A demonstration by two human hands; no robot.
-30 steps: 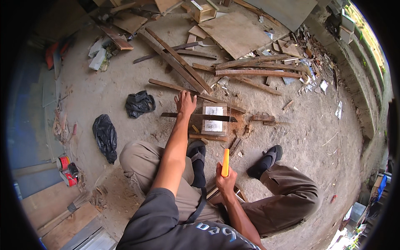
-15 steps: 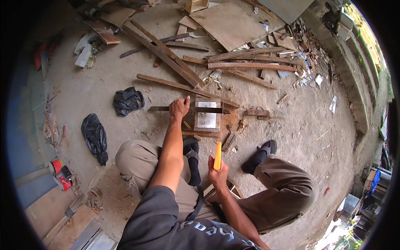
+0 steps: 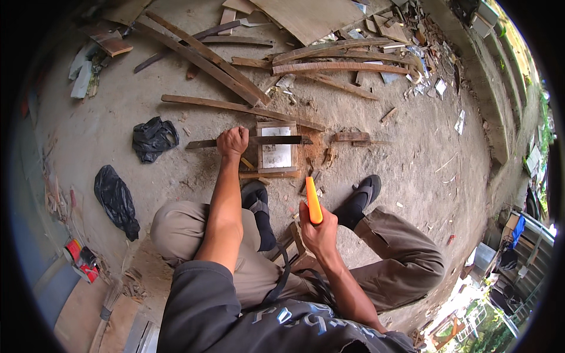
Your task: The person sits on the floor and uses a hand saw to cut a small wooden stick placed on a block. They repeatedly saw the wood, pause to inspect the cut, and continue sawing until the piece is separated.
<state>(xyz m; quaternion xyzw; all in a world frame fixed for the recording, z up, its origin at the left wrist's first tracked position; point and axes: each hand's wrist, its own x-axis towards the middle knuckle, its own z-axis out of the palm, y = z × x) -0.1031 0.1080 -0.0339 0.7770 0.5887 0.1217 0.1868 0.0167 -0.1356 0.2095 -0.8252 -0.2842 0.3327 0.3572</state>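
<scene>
My left hand [image 3: 232, 141] is closed over a narrow dark wooden strip [image 3: 273, 140]. The strip lies crosswise on a low wooden block [image 3: 278, 125] with a whitish top panel, and its right end juts past the block's edge. Closer to my body, my right hand [image 3: 319, 232] is wrapped round the orange handle [image 3: 314, 201] of what looks like a handsaw, pointing away from me. Its blade is seen edge-on and hardly shows. Reddish sawdust [image 3: 307, 156] is scattered at the block's right side.
Long wooden battens [image 3: 206, 62] lie beyond the block, with a large board [image 3: 306, 17] behind them. Two black plastic bags [image 3: 155, 139] rest on the left. Short offcuts [image 3: 352, 136] lie to the right. My sandalled feet [image 3: 366, 191] flank the work area; concrete steps [image 3: 477, 88] rise at far right.
The view has shifted, so the floor items sit further left and higher. My right hand with the orange handle has moved rightward relative to the block. My left hand keeps its hold.
</scene>
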